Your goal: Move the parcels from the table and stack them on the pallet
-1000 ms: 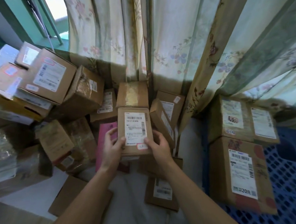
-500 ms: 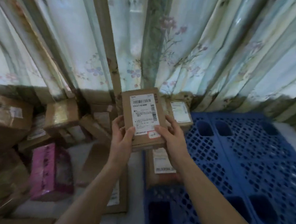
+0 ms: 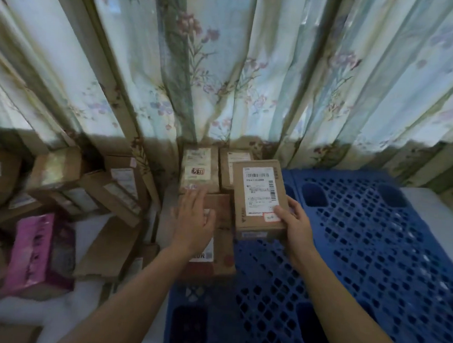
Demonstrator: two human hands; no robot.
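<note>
We hold the parcel (image 3: 259, 197) over the pallet's (image 3: 375, 248) far left corner, right hand (image 3: 295, 224) pinching its near edge, left hand (image 3: 194, 220) spread above stacked boxes (image 3: 215, 168). Placing step: next, lower it flat beside them.

I record a blue pallet (image 3: 361, 261) from 3 to 6 o'clock, its deck pierced in a regular grid of dark openings. The parcel (image 3: 259, 197) at centre is plain brown cardboard with a white label printed with black barcodes and a small white sticker edged in red. The parcels behind it (image 3: 200, 166) at 12 o'clock are brown with pale labels, one carrying a red-and-black mark. At 8 o'clock I note a pink box (image 3: 40, 249) with dark lettering. The parcels on the table (image 3: 112, 184) at 9 o'clock are brown. The curtain (image 3: 227, 64) is pale blue-green, with pink and lilac flower sprays and tan vertical bands.
</note>
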